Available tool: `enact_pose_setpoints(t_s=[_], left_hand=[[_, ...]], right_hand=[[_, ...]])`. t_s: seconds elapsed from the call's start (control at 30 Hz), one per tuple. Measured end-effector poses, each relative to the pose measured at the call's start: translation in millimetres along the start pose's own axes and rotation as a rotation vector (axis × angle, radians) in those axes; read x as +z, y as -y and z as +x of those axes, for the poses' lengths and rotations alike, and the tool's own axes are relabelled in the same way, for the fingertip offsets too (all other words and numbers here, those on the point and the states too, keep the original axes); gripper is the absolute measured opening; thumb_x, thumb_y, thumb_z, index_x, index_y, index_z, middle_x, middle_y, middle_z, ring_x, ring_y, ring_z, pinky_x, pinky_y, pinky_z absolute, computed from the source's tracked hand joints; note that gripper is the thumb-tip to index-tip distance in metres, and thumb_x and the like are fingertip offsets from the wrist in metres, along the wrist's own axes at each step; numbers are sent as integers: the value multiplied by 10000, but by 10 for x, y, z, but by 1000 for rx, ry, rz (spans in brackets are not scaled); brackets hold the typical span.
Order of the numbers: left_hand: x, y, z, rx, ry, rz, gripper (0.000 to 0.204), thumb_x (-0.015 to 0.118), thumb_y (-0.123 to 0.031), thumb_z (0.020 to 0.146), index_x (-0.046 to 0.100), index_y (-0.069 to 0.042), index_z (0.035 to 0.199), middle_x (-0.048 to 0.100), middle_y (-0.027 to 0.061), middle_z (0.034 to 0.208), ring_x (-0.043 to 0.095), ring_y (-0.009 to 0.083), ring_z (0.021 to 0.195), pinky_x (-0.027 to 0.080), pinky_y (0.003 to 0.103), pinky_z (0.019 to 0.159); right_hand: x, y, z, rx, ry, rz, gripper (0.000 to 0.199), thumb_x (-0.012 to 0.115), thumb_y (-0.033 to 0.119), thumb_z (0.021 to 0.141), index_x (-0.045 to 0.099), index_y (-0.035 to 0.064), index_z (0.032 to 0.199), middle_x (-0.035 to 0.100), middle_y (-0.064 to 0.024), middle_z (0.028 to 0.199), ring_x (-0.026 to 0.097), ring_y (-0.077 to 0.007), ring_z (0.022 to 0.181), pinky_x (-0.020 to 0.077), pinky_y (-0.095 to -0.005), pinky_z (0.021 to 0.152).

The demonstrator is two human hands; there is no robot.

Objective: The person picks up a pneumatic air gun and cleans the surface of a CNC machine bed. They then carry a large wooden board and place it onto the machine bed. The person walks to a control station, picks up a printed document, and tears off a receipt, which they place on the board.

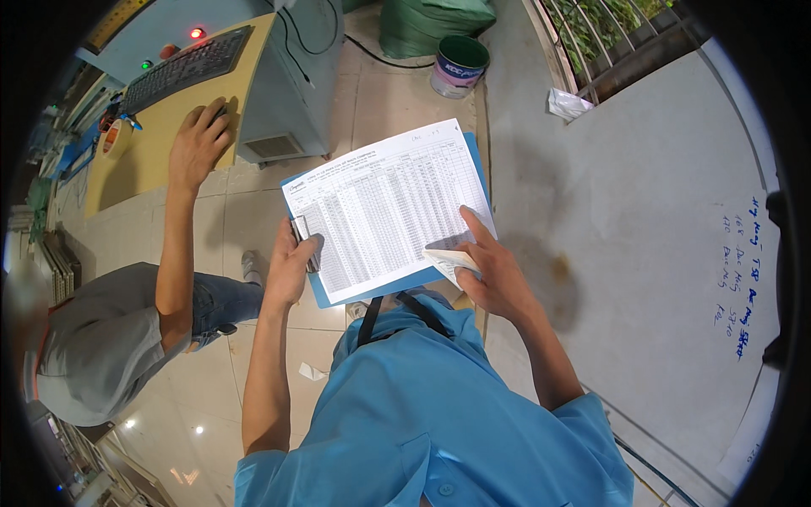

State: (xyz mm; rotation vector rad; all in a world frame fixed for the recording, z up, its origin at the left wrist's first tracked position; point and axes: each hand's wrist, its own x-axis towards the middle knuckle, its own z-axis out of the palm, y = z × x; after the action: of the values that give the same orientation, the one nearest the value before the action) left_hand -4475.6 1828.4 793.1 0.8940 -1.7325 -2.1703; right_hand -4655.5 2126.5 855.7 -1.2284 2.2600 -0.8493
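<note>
The person's left hand (290,266) is closed around the left edge of a blue clipboard (479,169), its thumb on top next to the metal clip (300,228) and the other fingers mostly out of sight behind the board. The clipboard lies tilted in front of the person's blue shirt (414,380), between the two hands, and bears a white printed sheet (380,211) that spreads from the left thumb across to the right hand. The right hand (498,275) is partly curled, gripping a folded white paper (452,262) that overlaps the sheet's lower right part; its index finger reaches out over the sheet's right side, though whether the tip presses on it cannot be told. Beyond the left hand and to its left, a co-worker's hand (199,145) rests over a dark mouse (220,108), mostly covered, on a yellow desk (152,165). Farther past that hand lies a black keyboard (187,68), with a roll of tape (116,139) to its left. Ahead of the right hand, beyond the clipboard, a bucket (460,68) stands just beside a green sack (431,25). To the right hand's right rises a pale wall (642,211) with handwriting on it.
</note>
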Motion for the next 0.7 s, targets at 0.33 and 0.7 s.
enact_pose_setpoints(t_s=[0.33, 0.7], left_hand=[[2, 3, -57, 11, -23, -11, 553, 532, 9, 920, 369, 55, 1447, 593, 157, 1308, 584, 204, 1167, 446, 327, 1034], [6, -38, -92, 14, -11, -38, 527, 517, 19, 938, 360, 65, 1438, 597, 180, 1298, 600, 206, 1148, 470, 337, 1013]], right_hand=[[-18, 23, 0, -28, 12, 13, 309, 637, 137, 827, 698, -65, 1053, 316, -283, 1587, 651, -424, 1098, 519, -463, 947], [15, 32, -19, -25, 15, -1, 332, 647, 144, 826, 699, -72, 1072, 312, -277, 1593, 655, -417, 1096, 527, -454, 935]])
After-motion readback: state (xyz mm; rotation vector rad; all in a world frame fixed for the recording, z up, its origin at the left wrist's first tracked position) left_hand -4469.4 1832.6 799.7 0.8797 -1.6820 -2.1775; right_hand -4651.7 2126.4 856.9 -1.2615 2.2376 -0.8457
